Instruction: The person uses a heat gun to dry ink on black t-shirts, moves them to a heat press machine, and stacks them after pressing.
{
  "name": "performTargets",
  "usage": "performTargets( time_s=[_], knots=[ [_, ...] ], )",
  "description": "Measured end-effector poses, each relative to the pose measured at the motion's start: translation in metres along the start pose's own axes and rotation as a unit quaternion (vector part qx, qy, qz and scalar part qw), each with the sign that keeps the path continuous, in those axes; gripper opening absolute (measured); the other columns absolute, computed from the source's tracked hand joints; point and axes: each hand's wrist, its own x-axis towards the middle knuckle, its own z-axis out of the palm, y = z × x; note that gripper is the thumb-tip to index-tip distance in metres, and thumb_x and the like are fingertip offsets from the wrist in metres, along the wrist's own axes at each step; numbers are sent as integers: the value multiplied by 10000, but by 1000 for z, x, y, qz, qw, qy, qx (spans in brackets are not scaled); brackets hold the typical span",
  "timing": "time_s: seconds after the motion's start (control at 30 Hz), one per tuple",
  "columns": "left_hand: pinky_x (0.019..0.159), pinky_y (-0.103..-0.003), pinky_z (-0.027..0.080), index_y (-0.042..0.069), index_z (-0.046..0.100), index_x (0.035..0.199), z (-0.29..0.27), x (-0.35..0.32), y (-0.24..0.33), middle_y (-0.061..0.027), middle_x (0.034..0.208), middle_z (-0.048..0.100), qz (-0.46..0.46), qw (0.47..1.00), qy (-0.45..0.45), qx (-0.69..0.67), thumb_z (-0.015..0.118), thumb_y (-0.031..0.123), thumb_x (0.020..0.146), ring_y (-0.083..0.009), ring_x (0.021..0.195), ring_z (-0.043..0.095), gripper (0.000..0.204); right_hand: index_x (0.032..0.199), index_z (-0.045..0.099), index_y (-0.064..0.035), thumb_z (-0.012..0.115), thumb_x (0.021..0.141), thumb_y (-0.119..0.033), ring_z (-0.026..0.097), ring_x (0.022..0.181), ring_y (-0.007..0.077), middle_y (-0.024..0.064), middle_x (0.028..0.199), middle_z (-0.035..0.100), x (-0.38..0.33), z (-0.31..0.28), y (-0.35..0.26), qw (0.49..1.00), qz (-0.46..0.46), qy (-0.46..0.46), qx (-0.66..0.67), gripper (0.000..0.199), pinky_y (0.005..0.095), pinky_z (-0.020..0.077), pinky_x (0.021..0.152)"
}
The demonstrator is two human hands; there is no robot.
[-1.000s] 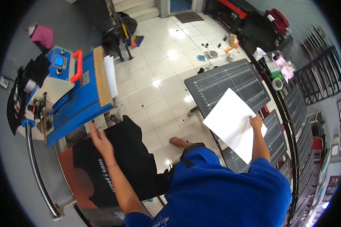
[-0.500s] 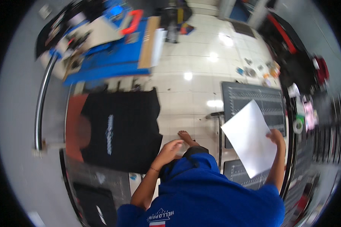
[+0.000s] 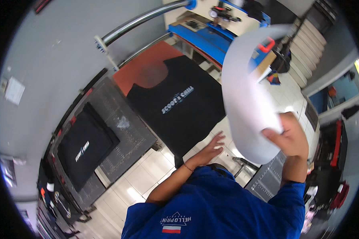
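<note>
A large white sheet (image 3: pixel 243 99), curled over along its length, is gripped at its near edge by my right hand (image 3: pixel 289 135), thumb on top. My left hand (image 3: pixel 209 150) is empty, fingers apart, close to the near edge of a black T-shirt (image 3: pixel 187 115). The shirt lies spread on a reddish-brown board (image 3: pixel 135 67) and bears light lettering across its front. To the left, a folded black shirt stack (image 3: pixel 83 155) with a small print rests on a dark grey platen table (image 3: pixel 127 137).
Behind the spread shirt stands a blue-topped bench (image 3: pixel 203 38) with tools on it. A metal rail (image 3: pixel 143 20) runs along the grey wall at the left. Another grey platen (image 3: pixel 267 175) sits at the right, partly hidden by my arm. White floor tiles (image 3: pixel 151 165) show between the tables.
My view has swung left. The white sheet, flat and over the right platens before, has come across toward the spread shirt and now curls. My left hand stays empty.
</note>
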Motion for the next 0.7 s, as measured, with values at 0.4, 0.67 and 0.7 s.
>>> performTargets(
  time_s=[0.4, 0.67, 0.7],
  knots=[
    [694, -207, 451, 35, 590, 959, -29, -64, 48, 7, 851, 620, 21, 895, 402, -192, 602, 123, 933, -54, 762, 559, 93, 1125, 627, 22, 648, 886, -181, 607, 878, 124, 58, 985, 674, 37, 83, 226, 929, 232, 39, 287, 315, 266, 477, 791],
    [503, -236, 308, 71, 526, 710, -97, -64, 6, 61, 611, 414, 45, 766, 641, 22, 641, 124, 879, -48, 564, 352, 211, 1210, 530, 25, 691, 814, -157, 624, 891, 201, 152, 1005, 638, 95, 162, 319, 976, 177, -53, 112, 465, 312, 497, 769],
    [505, -245, 320, 62, 529, 697, -117, -65, 6, 55, 609, 423, 43, 759, 649, 32, 641, 125, 872, -55, 563, 362, 217, 1214, 527, 28, 701, 797, -179, 628, 911, 232, 172, 1025, 639, 105, 166, 317, 979, 176, -39, 99, 497, 332, 493, 792]
  ],
)
